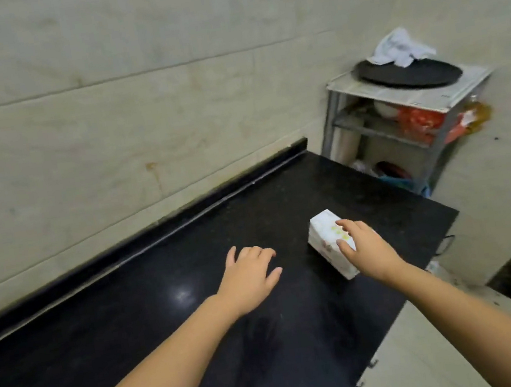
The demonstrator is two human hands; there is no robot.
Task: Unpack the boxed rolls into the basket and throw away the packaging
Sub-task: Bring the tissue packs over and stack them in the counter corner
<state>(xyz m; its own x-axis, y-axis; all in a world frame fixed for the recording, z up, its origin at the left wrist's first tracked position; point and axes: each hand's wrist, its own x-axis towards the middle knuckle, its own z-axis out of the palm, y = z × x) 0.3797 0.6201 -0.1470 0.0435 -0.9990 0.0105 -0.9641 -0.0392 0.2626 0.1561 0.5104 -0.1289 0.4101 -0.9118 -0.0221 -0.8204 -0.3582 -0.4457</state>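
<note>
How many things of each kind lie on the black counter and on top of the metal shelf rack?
White cardboard box, on the black stone counter, under the right hand: 1
Round black flat pan, on the grey metal shelf rack: 1
Crumpled white cloth, on the pan: 1
Total: 3

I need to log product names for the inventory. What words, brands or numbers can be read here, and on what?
None can be read.
White box under the right hand: yellow and reddish print, too blurred.
Red package on the metal rack: pale pattern, no legible letters.
</note>
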